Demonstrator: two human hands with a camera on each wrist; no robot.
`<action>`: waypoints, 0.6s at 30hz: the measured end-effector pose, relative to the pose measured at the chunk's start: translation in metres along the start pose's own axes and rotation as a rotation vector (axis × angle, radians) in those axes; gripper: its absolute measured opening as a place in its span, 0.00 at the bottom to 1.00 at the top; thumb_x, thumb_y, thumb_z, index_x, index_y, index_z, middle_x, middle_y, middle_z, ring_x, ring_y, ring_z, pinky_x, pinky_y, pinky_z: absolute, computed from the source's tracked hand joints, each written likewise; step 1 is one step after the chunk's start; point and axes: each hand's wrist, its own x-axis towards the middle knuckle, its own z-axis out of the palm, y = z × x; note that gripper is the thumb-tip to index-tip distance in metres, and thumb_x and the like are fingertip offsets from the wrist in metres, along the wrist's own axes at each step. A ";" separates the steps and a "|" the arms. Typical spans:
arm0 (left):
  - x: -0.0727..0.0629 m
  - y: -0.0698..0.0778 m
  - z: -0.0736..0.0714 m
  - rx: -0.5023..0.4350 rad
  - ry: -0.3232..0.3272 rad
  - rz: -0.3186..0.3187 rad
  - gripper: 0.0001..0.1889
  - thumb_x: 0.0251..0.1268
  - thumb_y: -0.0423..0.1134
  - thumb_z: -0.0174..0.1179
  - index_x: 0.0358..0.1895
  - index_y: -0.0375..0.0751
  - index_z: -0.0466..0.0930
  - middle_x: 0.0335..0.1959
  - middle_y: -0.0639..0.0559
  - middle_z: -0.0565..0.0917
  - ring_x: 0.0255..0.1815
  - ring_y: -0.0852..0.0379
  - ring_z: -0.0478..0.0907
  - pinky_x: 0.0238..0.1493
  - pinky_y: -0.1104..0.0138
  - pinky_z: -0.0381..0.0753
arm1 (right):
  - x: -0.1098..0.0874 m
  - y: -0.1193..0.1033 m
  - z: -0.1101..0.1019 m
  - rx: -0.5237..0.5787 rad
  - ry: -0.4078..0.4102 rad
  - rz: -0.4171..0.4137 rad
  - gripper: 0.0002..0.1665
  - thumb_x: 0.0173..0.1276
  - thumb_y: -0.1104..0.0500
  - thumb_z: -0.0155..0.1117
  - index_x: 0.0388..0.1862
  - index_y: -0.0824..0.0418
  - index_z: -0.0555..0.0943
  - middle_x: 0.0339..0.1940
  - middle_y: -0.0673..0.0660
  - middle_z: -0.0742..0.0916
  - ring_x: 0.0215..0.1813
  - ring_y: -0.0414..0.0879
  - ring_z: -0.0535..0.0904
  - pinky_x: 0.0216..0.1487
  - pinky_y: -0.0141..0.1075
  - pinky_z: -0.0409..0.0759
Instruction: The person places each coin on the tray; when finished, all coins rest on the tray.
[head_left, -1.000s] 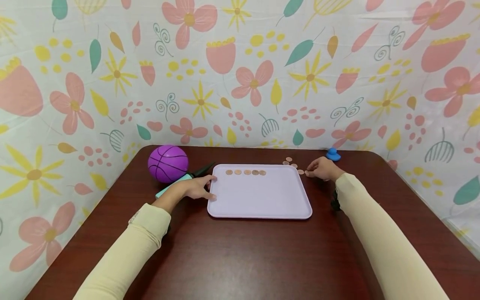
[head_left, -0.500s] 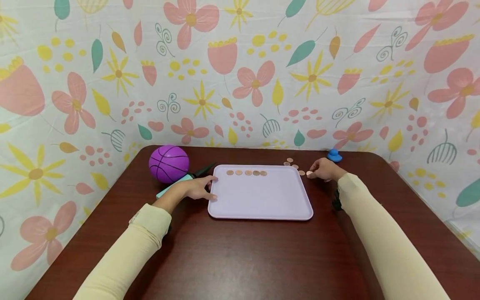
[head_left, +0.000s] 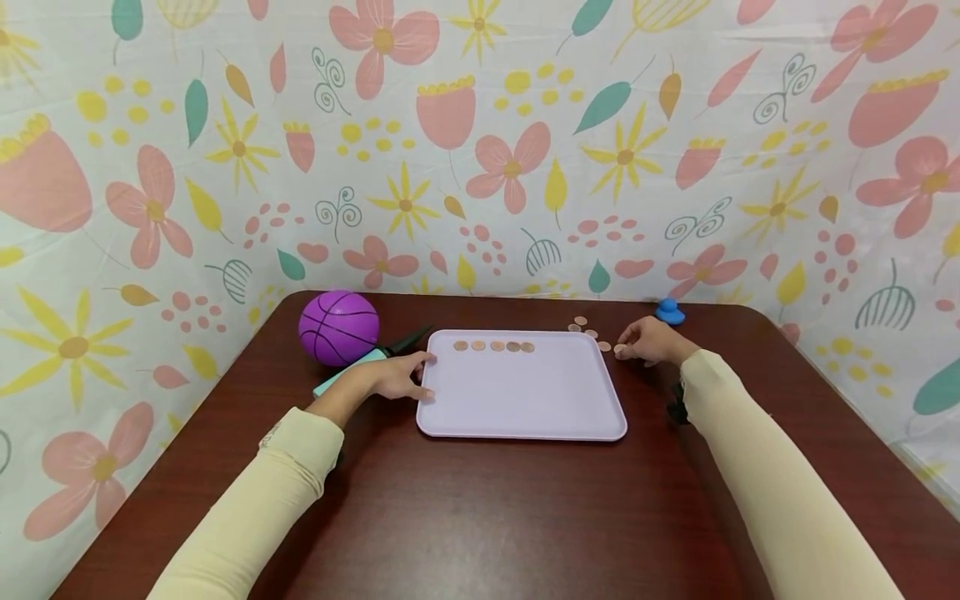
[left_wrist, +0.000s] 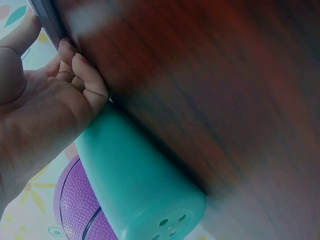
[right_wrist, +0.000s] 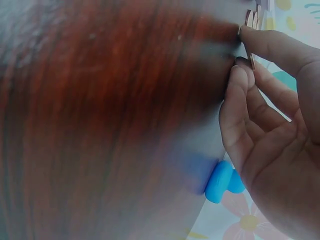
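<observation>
My left hand (head_left: 392,377) grips the left edge of a pale lilac tray (head_left: 517,400), with thumb and fingertips at its rim. Several copper coins (head_left: 498,346) lie in a row along the tray's far side, the last two touching or overlapping. Beyond the tray's right edge, my right hand (head_left: 651,341) pinches a coin (right_wrist: 251,59) between thumb and fingers, low at the tabletop. Next to it, several loose coins (head_left: 604,346) lie on the table near the tray's far right corner.
A purple basketball (head_left: 339,327) sits at the back left. Beside it, partly behind my left hand, lies a teal-handled thing (left_wrist: 140,175) with a dark, pointed end (head_left: 407,340). A blue rubber duck (head_left: 669,312) stands behind my right hand. A patterned cloth (head_left: 480,167) hangs behind the table.
My right hand has taken hold of the rightmost loose coin, which shows more clearly at its fingertips, and shifted very slightly. My left hand and the tray stay in place.
</observation>
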 end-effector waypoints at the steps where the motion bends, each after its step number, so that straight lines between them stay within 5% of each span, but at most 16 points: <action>1: 0.000 0.000 0.000 -0.001 0.001 0.000 0.41 0.67 0.47 0.65 0.76 0.37 0.54 0.52 0.43 0.73 0.52 0.50 0.70 0.56 0.61 0.68 | 0.000 0.000 0.000 -0.002 0.001 -0.004 0.21 0.66 0.57 0.70 0.49 0.73 0.81 0.34 0.59 0.84 0.38 0.50 0.80 0.35 0.42 0.84; 18: -0.002 0.002 0.000 0.006 0.008 0.002 0.41 0.67 0.47 0.65 0.76 0.36 0.54 0.53 0.42 0.73 0.53 0.50 0.70 0.58 0.60 0.68 | 0.005 0.007 0.007 -0.191 0.132 -0.170 0.16 0.63 0.55 0.71 0.37 0.69 0.87 0.29 0.54 0.87 0.35 0.49 0.79 0.34 0.39 0.79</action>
